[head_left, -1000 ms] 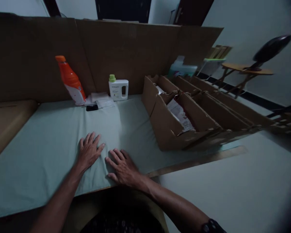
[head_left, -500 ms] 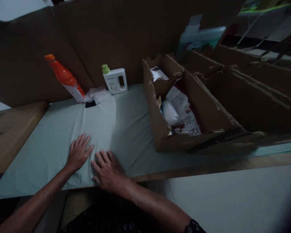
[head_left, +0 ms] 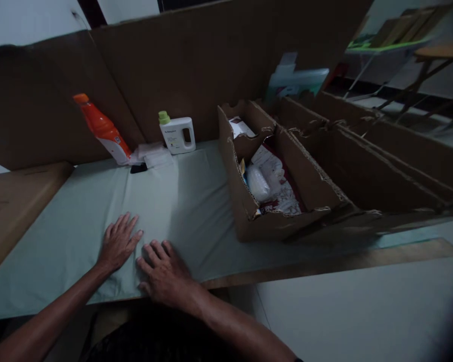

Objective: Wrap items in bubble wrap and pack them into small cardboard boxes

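Note:
My left hand lies flat on the pale green cloth, fingers spread and nothing in it. Just to its right and nearer the table's front edge, my right hand also rests palm down on the cloth, its fingers apart. Beyond the hands, a red-orange bottle with an orange cap leans against the cardboard wall. Beside it are some white folded packets and a small black object that I cannot make out. A white jug with a green cap stands upright to their right.
A divided cardboard box stands on the right; its front compartment holds a clear plastic-wrapped bundle and a printed bag. Behind it is a container of teal liquid. A brown carton lies at the left. A cardboard wall closes the back.
The camera view has tilted up and turned slightly right, showing more of the room at the back right. Both hands stay flat on the cloth, and the objects keep their places.

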`<state>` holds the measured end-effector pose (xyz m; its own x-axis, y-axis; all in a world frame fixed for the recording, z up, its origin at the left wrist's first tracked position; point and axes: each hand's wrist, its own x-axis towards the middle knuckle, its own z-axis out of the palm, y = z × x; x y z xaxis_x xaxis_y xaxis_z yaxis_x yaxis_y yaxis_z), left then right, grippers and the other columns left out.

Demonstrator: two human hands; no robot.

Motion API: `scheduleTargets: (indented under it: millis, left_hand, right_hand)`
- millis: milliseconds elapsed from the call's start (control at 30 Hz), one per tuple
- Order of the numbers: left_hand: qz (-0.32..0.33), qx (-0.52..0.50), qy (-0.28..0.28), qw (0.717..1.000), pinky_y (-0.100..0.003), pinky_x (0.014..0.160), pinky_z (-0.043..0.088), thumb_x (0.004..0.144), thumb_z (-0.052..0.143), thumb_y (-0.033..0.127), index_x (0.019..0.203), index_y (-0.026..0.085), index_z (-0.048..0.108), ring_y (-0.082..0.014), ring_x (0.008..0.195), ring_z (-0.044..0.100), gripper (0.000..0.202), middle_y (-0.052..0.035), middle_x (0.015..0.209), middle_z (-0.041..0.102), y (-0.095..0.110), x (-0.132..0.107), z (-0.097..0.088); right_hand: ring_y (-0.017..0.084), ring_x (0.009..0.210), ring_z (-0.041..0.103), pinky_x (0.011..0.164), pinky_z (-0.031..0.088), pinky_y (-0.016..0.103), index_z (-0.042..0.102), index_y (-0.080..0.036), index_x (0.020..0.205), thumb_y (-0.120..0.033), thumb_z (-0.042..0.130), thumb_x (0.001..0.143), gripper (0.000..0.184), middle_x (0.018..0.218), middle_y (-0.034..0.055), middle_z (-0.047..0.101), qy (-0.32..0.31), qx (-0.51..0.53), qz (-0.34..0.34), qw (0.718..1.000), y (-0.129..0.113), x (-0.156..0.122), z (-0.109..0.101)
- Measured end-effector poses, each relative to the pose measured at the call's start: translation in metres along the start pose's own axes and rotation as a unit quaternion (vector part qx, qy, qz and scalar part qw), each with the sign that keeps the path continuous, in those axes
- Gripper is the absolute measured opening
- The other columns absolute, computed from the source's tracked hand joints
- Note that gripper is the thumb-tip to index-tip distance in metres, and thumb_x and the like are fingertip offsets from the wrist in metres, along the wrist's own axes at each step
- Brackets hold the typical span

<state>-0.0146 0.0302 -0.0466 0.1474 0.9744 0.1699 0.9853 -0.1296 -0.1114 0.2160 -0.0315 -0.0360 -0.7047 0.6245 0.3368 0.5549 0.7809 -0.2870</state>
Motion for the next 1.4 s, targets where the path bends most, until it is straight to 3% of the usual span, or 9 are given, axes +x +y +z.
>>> scheduleTargets:
  millis: [300,567,800,967,1033,1100,1200,1300,1400]
  left_hand:
    - [0.006,-0.053,0.039,0.998,-0.056,0.119,0.029,0.101,0.033,0.04,0.146,0.02,0.053,-0.0325,0.147,0.039,0.053,-0.0139,0.157,0.047,0.032,-0.04,-0.006]
    - [-0.014,-0.117,0.051,0.992,-0.057,0.12,0.03,0.1,0.041,0.037,0.14,0.02,0.059,-0.0321,0.145,0.042,0.047,-0.014,0.153,0.052,0.042,-0.044,-0.018]
    - [0.003,-0.136,0.052,0.989,-0.056,0.119,0.03,0.096,0.046,0.036,0.135,0.021,0.063,-0.0319,0.143,0.044,0.045,-0.0138,0.151,0.054,0.036,-0.048,-0.021]
    - [0.018,-0.13,0.081,0.988,-0.056,0.117,0.032,0.094,0.047,0.039,0.131,0.022,0.065,-0.0328,0.14,0.047,0.045,-0.0139,0.148,0.057,0.029,-0.049,-0.001]
    - [0.032,-0.125,0.058,0.99,-0.055,0.115,0.035,0.091,0.05,0.039,0.128,0.023,0.067,-0.0328,0.138,0.049,0.044,-0.0132,0.147,0.058,0.021,-0.043,0.002]
    - [0.043,-0.123,0.019,0.991,-0.054,0.111,0.039,0.09,0.051,0.039,0.125,0.024,0.069,-0.0328,0.133,0.055,0.042,-0.0125,0.142,0.062,0.014,-0.029,-0.003]
    - [0.055,-0.131,-0.005,0.99,-0.054,0.108,0.041,0.091,0.05,0.038,0.123,0.023,0.07,-0.0321,0.124,0.061,0.041,-0.0123,0.135,0.067,0.014,0.011,-0.023]
    - [0.09,-0.159,0.037,0.982,-0.049,0.11,0.041,0.09,0.052,0.036,0.126,0.022,0.068,-0.0308,0.129,0.058,0.041,-0.0125,0.14,0.063,0.039,0.061,-0.045]
    - [0.134,-0.194,0.032,0.971,-0.046,0.118,0.034,0.092,0.054,0.037,0.135,0.016,0.062,-0.0319,0.143,0.044,0.049,-0.0165,0.154,0.05,0.076,0.088,-0.054]
  right_hand:
    - [0.031,0.147,0.033,0.121,0.026,0.052,0.042,-0.022,0.152,-0.05,0.053,0.099,0.062,0.158,0.0138,0.042,-0.062,0.027,0.022,0.997,0.005,0.005,0.0]
    - [0.029,0.145,0.039,0.119,0.031,0.05,0.057,-0.024,0.143,-0.034,0.062,0.093,0.051,0.155,0.0102,0.048,-0.074,0.064,0.054,0.994,0.007,0.002,-0.004]
    - [0.026,0.143,0.044,0.118,0.035,0.046,0.069,-0.02,0.125,-0.028,0.067,0.089,0.037,0.148,0.0107,0.057,-0.083,0.098,0.075,0.989,-0.027,-0.016,-0.02]
    - [0.015,0.106,0.07,0.093,0.052,0.026,0.071,-0.023,0.12,-0.028,0.057,0.098,0.026,0.113,0.0052,0.076,-0.159,0.155,0.01,0.975,-0.04,-0.028,-0.099]
    - [0.015,0.095,0.072,0.085,0.054,0.026,0.072,-0.022,0.116,-0.028,0.056,0.099,0.024,0.105,0.0058,0.078,-0.075,0.128,0.054,0.988,-0.037,-0.033,-0.151]
    - [0.017,0.092,0.072,0.084,0.055,0.028,0.074,-0.022,0.109,-0.03,0.055,0.098,0.023,0.104,0.007,0.078,0.077,0.064,0.131,0.986,-0.024,-0.035,-0.208]
    - [0.017,0.081,0.072,0.075,0.054,0.026,0.076,-0.022,0.104,-0.035,0.055,0.096,0.025,0.096,0.004,0.078,0.178,-0.086,0.286,0.938,0.018,-0.032,-0.276]
    - [0.019,0.08,0.071,0.07,0.05,0.026,0.076,-0.022,0.106,-0.039,0.059,0.091,0.029,0.091,0.0047,0.077,0.079,-0.216,0.399,0.887,0.077,-0.024,-0.302]
    - [0.021,0.08,0.071,0.066,0.048,0.026,0.075,-0.022,0.104,-0.036,0.067,0.083,0.027,0.088,0.0061,0.077,-0.08,-0.251,0.429,0.864,0.122,-0.015,-0.29]
